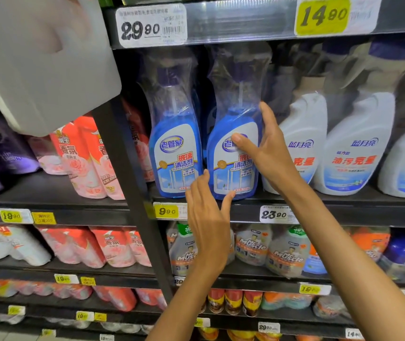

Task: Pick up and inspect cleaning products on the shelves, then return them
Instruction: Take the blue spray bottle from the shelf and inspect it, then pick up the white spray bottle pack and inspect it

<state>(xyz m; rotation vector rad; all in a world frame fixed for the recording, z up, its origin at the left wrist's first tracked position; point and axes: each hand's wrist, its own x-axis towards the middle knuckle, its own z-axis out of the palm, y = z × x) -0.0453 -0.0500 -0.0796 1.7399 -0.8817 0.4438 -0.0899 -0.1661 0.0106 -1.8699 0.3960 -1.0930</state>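
Reaching: two hands (233,173) at two blue glass-cleaner bottles (236,153).

Two spray bottles side by side on shelf (221,201), left bottle (175,153) just beside right bottle (233,166) | right hand (268,153) against right bottle's front and side | left hand (209,217) before its base | jugs (354,153) to right | pouches (91,163) left of upright post (132,188)

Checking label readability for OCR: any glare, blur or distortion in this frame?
Head view: glare on the clear plastic wrap over the blue glass-cleaner spray bottles; the big white object top left is blurred; shelf edges bow from the wide-angle lens; lower shelves are dim and soft.
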